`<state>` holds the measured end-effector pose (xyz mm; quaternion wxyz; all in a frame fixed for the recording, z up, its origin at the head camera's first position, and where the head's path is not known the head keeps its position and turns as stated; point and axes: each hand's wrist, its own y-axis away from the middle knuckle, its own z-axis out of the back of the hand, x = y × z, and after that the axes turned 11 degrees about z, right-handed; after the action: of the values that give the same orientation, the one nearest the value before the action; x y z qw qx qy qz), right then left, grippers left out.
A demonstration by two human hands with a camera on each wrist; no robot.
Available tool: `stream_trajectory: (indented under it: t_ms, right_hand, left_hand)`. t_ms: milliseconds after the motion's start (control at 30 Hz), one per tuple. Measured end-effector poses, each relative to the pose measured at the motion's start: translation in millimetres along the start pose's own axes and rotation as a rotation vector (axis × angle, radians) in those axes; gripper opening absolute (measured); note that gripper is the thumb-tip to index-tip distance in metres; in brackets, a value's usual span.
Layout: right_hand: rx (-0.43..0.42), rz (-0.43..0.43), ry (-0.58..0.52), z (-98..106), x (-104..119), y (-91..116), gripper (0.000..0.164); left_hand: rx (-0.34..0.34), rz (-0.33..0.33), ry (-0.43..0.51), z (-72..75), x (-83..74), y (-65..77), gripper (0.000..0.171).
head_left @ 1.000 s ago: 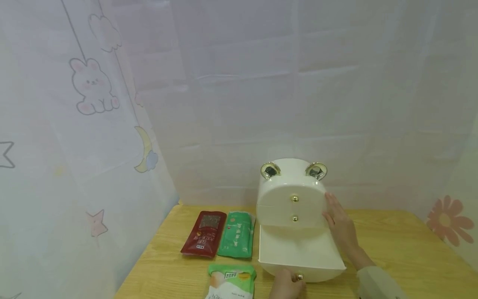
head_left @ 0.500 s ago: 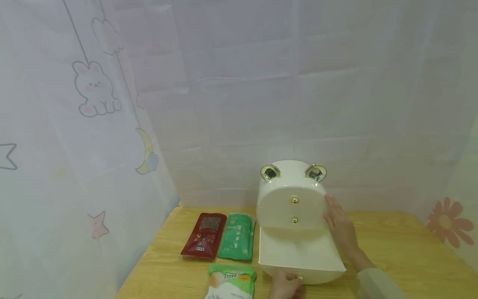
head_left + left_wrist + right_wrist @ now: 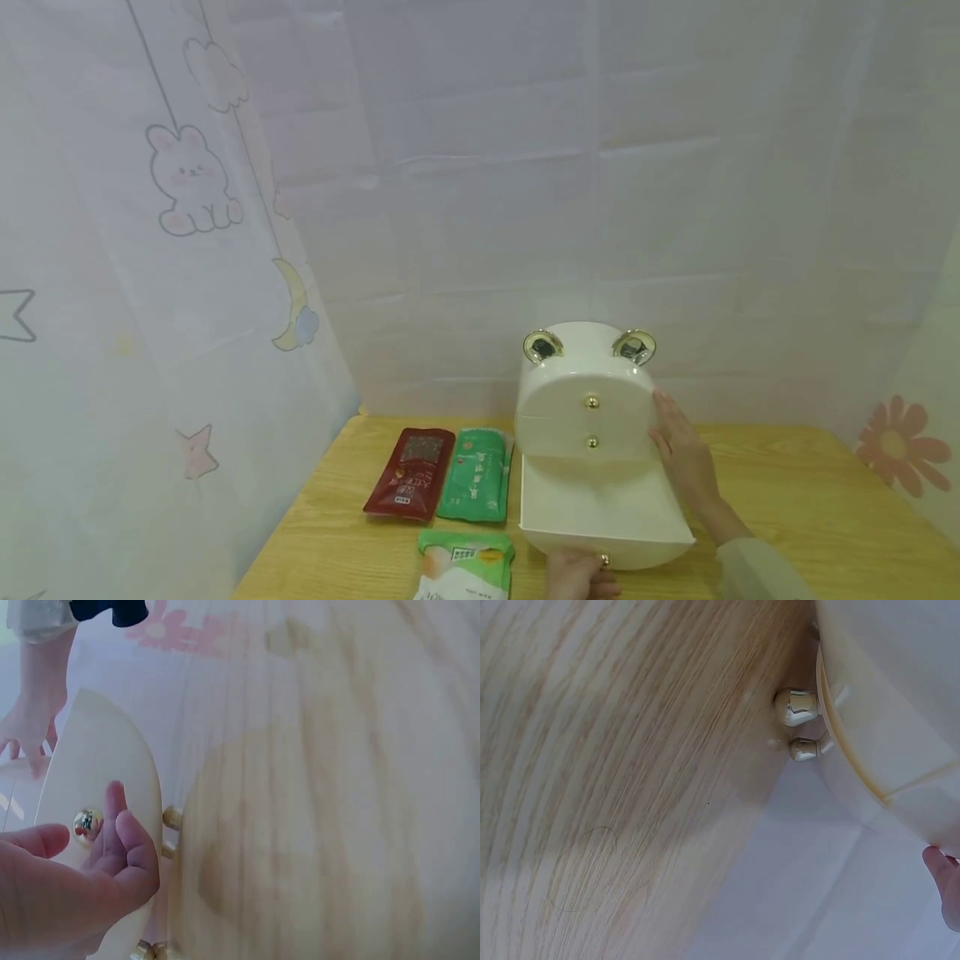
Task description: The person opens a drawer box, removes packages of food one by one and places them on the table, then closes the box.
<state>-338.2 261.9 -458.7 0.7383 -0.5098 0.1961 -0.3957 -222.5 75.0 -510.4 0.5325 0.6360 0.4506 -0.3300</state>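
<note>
A white rounded storage box (image 3: 588, 417) with gold-rimmed ears and gold knobs stands on the table, its bottom drawer (image 3: 606, 497) pulled out toward me. My left hand (image 3: 573, 575) is at the drawer front, beside its gold knob (image 3: 88, 824). In the left wrist view, thumb and fingers lie loosely apart on either side of that knob, not pinching it. My right hand (image 3: 684, 454) rests with extended fingers against the box's right side; the right wrist view shows just its fingertips (image 3: 939, 866) touching the wall. The visible part of the drawer floor is bare.
Left of the box lie a dark red packet (image 3: 411, 473) and a green packet (image 3: 476, 475). A green and white packet (image 3: 467, 567) lies nearer me, cut off by the frame. A pale curtain (image 3: 480, 208) hangs behind the wooden table (image 3: 780, 500).
My left hand's fingers have come off the drawer knob and moved slightly lower. The drawer stays out, and the right hand remains on the box's side.
</note>
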Motion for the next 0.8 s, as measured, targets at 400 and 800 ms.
stream_trajectory:
  t_ms: [400, 800]
  right_hand:
    - [0.002, -0.010, -0.017, 0.3, -1.5, 3.2, 0.070]
    - [0.000, -0.008, -0.008, -0.6, -2.8, 2.2, 0.071]
  left_hand:
    - [-0.064, -0.006, 0.143, -8.9, 7.8, 2.1, 0.008]
    - [-0.065, 0.003, 0.157, -13.0, 6.7, 1.7, 0.008]
